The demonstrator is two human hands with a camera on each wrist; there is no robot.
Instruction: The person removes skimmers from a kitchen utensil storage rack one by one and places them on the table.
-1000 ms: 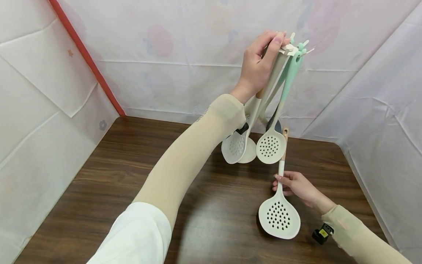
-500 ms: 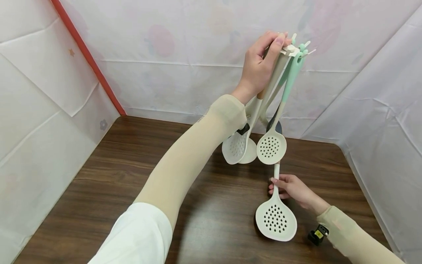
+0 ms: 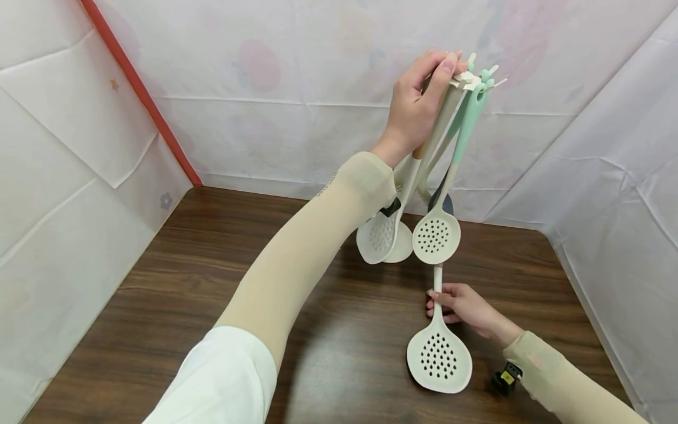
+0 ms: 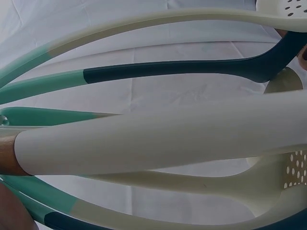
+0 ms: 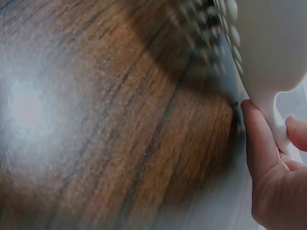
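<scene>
Slid a bit toward lower centre: the cream skimmer [image 3: 439, 354] on the table [image 3: 185, 265], right hand [image 3: 463, 306] pinching its handle; left hand [image 3: 415, 109] gripping the utensil bunch [image 3: 431, 176] upper centre

This looks like a makeshift recording booth rather than a lived-in kitchen. White sheets [image 3: 296, 88] with faint fruit and flower prints hang as walls at nine, twelve and three o'clock, creased and taped, with a red strip [image 3: 140, 91] running down at eleven. They close in a dark wood-grain table [image 3: 212, 282]. Only kitchen utensils [image 3: 418, 235] hint at cooking.
</scene>
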